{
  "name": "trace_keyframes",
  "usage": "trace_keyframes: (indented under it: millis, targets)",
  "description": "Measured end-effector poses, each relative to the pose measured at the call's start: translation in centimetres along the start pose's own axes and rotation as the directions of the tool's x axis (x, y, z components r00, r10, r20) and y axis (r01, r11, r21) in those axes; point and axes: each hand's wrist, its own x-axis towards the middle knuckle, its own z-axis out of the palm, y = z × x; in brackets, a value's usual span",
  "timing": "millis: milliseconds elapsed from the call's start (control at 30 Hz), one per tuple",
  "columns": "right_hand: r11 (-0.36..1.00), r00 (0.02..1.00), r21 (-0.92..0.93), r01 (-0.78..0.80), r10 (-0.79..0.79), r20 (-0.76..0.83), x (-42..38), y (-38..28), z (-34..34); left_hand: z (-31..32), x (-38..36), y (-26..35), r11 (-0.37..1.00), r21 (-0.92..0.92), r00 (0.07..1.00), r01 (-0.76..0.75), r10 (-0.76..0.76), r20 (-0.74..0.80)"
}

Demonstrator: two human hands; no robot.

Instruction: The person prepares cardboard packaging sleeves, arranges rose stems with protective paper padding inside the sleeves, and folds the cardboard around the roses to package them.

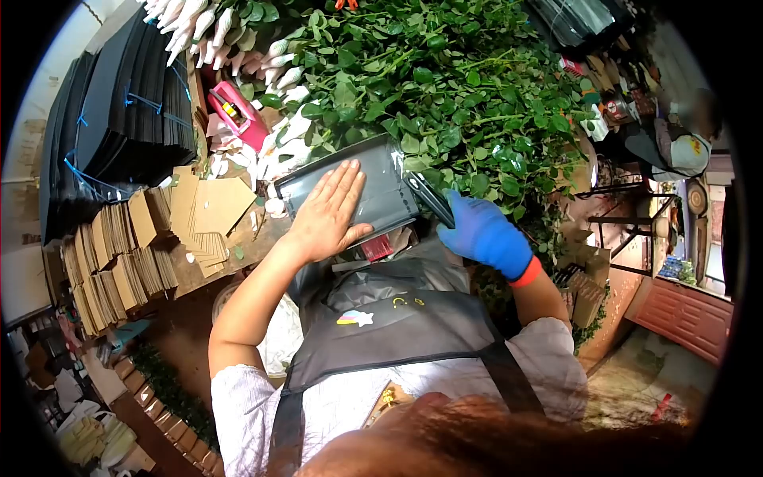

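Observation:
My bare left hand [328, 211] lies flat, fingers stretched, on a dark grey folded sheet [387, 187] with raised edges, at the front edge of the workbench. My right hand [486, 232] wears a blue knit glove with an orange cuff. Its fingers are wrapped round a black stapler [429, 197], whose far end points at the right edge of the sheet. Just beyond both hands spreads a big heap of green leafy stems [445, 87]. White-sleeved flower buds [288, 143] lie left of the stems.
A pink tape dispenser [238, 115] stands left of the buds. Stacks of black sheets [131, 103] tied with blue string rise at the far left, with brown cardboard pieces [127, 246] in front. At the right are a metal frame [628, 222] and another person [675, 147].

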Motion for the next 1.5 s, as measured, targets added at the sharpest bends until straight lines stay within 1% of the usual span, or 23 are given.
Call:
trace_keyframes:
  millis: [67, 167, 200, 333, 500, 567, 633, 700, 733, 767, 833, 867, 900, 967, 1033, 1067, 1133, 1167, 1233, 1267, 1367, 1433, 1500]
  targets:
    - [0.991, 0.996, -0.111, -0.072, 0.077, 0.034, 0.4, -0.3, 0.7, 0.0, -0.1, 0.1, 1.000, 0.005, 1.000, -0.005, 0.005, -0.006]
    - [0.994, 0.989, -0.099, 0.044, -0.058, -0.139, 0.0, -0.5, 2.3, -0.1, -0.1, 0.1, 1.000, 0.002, 1.000, -0.005, 0.005, -0.009]
    - [0.998, 1.000, -0.067, -0.012, 0.010, -0.017, 0.2, -1.0, 1.4, 0.0, -0.1, 0.1, 1.000, 0.013, 1.000, -0.005, 0.005, -0.010]
    - [0.987, 0.998, -0.143, -0.067, 0.064, -0.022, 0.5, -0.9, 2.3, 0.3, 0.0, -0.2, 0.999, 0.035, 1.000, -0.021, 0.021, -0.020]
    - [0.993, 0.997, -0.096, -0.069, 0.066, -0.033, -0.1, -0.5, -0.8, 0.1, -1.0, 0.4, 0.985, -0.174, 0.999, 0.007, -0.015, -0.042]
    - [0.998, 0.975, 0.004, -0.058, 0.057, -0.213, -1.2, -0.8, -1.3, -1.4, -2.4, 2.1, 0.814, -0.572, 0.995, 0.101, -0.097, 0.037]
    - [0.991, 0.933, 0.133, 0.002, 0.046, -0.357, -2.0, -3.0, -1.7, -1.5, -4.4, 4.2, 0.344, -0.929, 0.981, 0.135, -0.178, 0.076]
    - [0.877, 0.765, 0.114, 0.467, -0.337, -0.549, -2.3, -7.0, -1.4, -1.1, -4.8, 7.1, -0.086, -0.996, 0.945, -0.023, -0.326, 0.007]
    - [0.807, 0.791, 0.211, 0.551, -0.424, -0.442, -2.0, -8.5, -1.3, -0.1, -5.2, 8.2, -0.208, -0.969, 0.908, -0.134, -0.418, -0.036]
    - [0.725, 0.788, 0.319, 0.610, -0.516, -0.335, -1.6, -9.7, -1.0, 1.1, -5.9, 8.2, -0.099, -0.980, 0.868, -0.171, -0.486, -0.102]
    - [0.625, 0.743, 0.406, 0.667, -0.598, -0.300, 1.0, -11.4, -1.0, -2.1, -7.0, 9.0, -0.223, -0.938, 0.707, -0.265, -0.706, -0.032]
    - [0.531, 0.589, 0.279, 0.800, -0.608, -0.533, 3.1, -11.9, 0.5, -1.8, -8.6, 7.1, -0.207, -0.960, 0.710, -0.186, -0.704, 0.014]
    - [0.575, 0.510, 0.091, 0.813, -0.628, -0.587, 4.2, -12.8, 0.5, -1.5, -10.4, 4.9, -0.191, -0.976, 0.711, -0.105, -0.701, 0.061]
    - [0.708, 0.561, -0.171, 0.685, -0.662, -0.497, 6.3, -12.9, 1.7, -2.3, -10.6, 3.2, -0.105, -0.994, 0.513, -0.033, -0.856, 0.074]
    - [0.717, 0.551, -0.193, 0.670, -0.655, -0.517, 8.0, -11.2, 2.4, -0.4, -10.7, 0.6, 0.110, -0.955, 0.287, 0.276, -0.957, -0.028]
    - [0.721, 0.548, -0.207, 0.661, -0.652, -0.523, 8.3, -10.0, 2.4, 2.2, -11.4, -1.2, 0.329, -0.748, 0.237, 0.577, -0.943, -0.232]
    - [0.818, 0.594, -0.343, 0.461, -0.572, -0.566, 7.7, -6.9, 1.8, 6.4, -12.3, -4.3, 0.503, -0.552, 0.336, 0.665, -0.862, -0.381]
    - [0.907, 0.712, -0.259, 0.332, -0.421, -0.562, 7.5, -4.6, 1.7, 7.6, -12.3, -5.0, 0.574, -0.345, 0.396, 0.743, -0.792, -0.465]
    - [0.992, 0.905, -0.123, -0.002, -0.051, -0.423, 5.4, -1.3, 0.0, 9.2, -11.7, -5.3, 0.510, -0.232, 0.407, 0.828, -0.832, -0.376]
    - [0.991, 0.876, -0.131, -0.012, -0.053, -0.480, 3.9, -0.1, -0.6, 10.1, -11.5, -5.5, 0.532, -0.222, 0.428, 0.817, -0.818, -0.384]
    - [0.939, 0.680, 0.155, 0.306, -0.101, -0.726, 0.6, -1.8, -3.0, 11.0, -10.7, -6.3, 0.596, -0.205, 0.457, 0.777, -0.757, -0.468]
    - [0.867, 0.653, 0.215, 0.448, -0.154, -0.741, 0.0, -3.9, -3.1, 8.9, -8.9, -7.2, 0.665, -0.314, 0.392, 0.678, -0.688, -0.611]
    - [0.817, 0.639, 0.150, 0.556, -0.305, -0.707, 1.1, -5.6, -2.0, 8.2, -7.4, -10.5, 0.605, -0.634, 0.256, 0.481, -0.789, -0.558]
